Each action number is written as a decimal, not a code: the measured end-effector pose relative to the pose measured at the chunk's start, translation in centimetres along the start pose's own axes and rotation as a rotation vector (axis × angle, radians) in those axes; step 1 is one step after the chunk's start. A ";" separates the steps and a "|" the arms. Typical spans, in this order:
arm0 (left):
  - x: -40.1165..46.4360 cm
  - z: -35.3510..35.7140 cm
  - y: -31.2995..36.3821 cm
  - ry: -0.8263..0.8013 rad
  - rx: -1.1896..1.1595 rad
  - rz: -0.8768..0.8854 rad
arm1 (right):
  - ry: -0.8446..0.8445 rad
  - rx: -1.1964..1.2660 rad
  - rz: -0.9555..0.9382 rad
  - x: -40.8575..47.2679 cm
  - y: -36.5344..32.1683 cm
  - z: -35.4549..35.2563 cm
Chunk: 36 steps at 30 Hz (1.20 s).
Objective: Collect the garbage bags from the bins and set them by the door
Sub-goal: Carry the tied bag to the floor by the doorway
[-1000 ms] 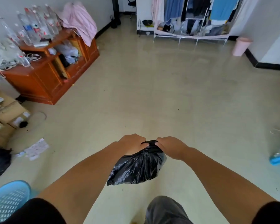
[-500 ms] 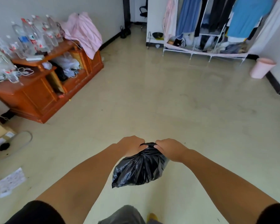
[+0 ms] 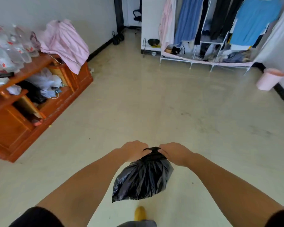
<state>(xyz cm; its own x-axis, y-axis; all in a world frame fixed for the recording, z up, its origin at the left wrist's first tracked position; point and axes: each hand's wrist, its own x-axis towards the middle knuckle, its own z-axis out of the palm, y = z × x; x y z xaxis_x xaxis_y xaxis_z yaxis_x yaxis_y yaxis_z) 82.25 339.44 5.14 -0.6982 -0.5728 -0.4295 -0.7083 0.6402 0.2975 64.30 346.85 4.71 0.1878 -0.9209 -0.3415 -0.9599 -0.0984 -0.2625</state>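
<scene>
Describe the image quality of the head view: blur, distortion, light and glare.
Head view: wide-angle bending bows the clothes rack and the walls near the edges; the bottles at left are smeared by blur, while the black garbage bag and both hands are fairly sharp; soft daylight gives a pale sheen on the floor and small glints on the bag, with no hard shadows.

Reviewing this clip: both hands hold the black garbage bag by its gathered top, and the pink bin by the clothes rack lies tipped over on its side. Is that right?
Not quite. The head view shows the pink bin standing upright on the floor beside the clothes rack, not tipped over. The rest holds: the left hand and the right hand each have a grip on the gathered top of the black garbage bag.
</scene>
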 end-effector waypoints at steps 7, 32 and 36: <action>12.8 -9.8 -6.0 -0.009 0.015 0.034 | 0.035 0.014 0.025 12.9 6.5 -8.0; 55.7 -40.6 -40.1 0.070 -0.119 -0.176 | -0.039 -0.091 -0.189 72.9 23.5 -33.9; 61.3 -46.9 -47.7 0.032 -0.082 -0.159 | -0.022 -0.050 -0.154 82.2 23.5 -37.9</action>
<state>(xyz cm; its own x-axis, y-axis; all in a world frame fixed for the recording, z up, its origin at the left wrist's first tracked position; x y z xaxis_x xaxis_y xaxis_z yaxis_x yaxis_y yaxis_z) 68.28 249.80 4.57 -0.5787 -0.6803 -0.4498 -0.8153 0.4972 0.2969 49.29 254.53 4.65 0.3376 -0.8849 -0.3208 -0.9284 -0.2568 -0.2686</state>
